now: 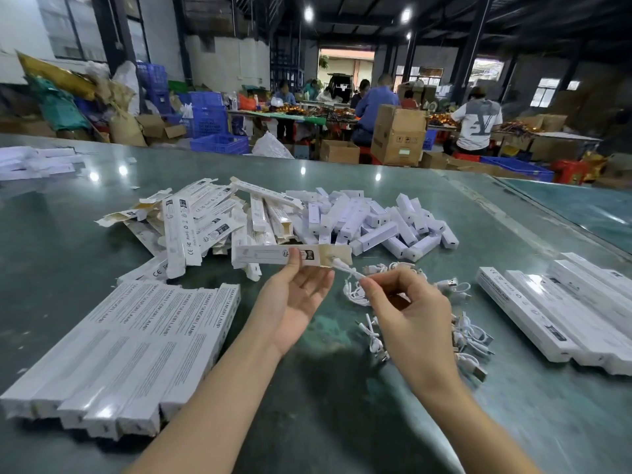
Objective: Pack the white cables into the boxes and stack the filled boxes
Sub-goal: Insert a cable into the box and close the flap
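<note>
Cable insertion at frame centre.
Left hand (297, 293), palm up, pinched a long white box (273, 255) horizontally; right hand (408, 311), fingers curled, pinched a white cable (345, 269) at its open flap.

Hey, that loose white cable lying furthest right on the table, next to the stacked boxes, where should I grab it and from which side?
Probably by the USB plug at the far end of that cable: it is the one stiff, blocky part, and it points away from the tangled cables. Come down from above with the right hand, which is nearer; its fingers now pinch another cable going into the box.
</note>
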`<move>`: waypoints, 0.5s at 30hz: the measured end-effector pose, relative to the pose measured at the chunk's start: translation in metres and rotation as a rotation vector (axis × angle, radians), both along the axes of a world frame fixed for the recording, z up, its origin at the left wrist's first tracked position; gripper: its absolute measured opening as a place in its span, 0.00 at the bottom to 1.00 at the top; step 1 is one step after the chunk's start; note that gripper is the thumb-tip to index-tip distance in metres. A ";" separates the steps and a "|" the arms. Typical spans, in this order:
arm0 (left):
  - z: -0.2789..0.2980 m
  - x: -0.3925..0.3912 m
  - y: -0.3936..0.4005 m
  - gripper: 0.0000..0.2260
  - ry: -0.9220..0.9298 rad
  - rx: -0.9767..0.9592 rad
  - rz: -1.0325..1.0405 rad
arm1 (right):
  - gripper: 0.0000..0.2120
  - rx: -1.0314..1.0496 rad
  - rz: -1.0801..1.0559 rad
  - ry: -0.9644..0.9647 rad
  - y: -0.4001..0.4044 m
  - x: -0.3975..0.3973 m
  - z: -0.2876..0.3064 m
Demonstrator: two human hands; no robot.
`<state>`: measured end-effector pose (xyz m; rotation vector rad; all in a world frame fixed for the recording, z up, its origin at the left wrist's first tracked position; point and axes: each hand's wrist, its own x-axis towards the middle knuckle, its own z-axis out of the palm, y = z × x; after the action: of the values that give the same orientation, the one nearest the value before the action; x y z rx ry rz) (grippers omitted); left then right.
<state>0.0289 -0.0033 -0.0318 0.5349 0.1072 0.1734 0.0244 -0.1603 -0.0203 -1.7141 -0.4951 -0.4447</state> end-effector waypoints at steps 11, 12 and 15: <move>-0.002 -0.003 -0.013 0.20 -0.041 0.269 -0.025 | 0.06 0.102 -0.014 0.096 0.003 0.000 0.000; -0.001 -0.003 -0.015 0.19 -0.047 0.282 -0.032 | 0.06 0.117 -0.020 0.093 0.003 0.000 0.000; 0.000 -0.006 -0.020 0.16 -0.058 0.304 -0.056 | 0.08 0.193 -0.034 0.120 0.004 0.000 -0.002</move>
<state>0.0231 -0.0236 -0.0320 0.8345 0.0082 0.1513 0.0239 -0.1559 -0.0218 -1.5542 -0.3257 -0.3983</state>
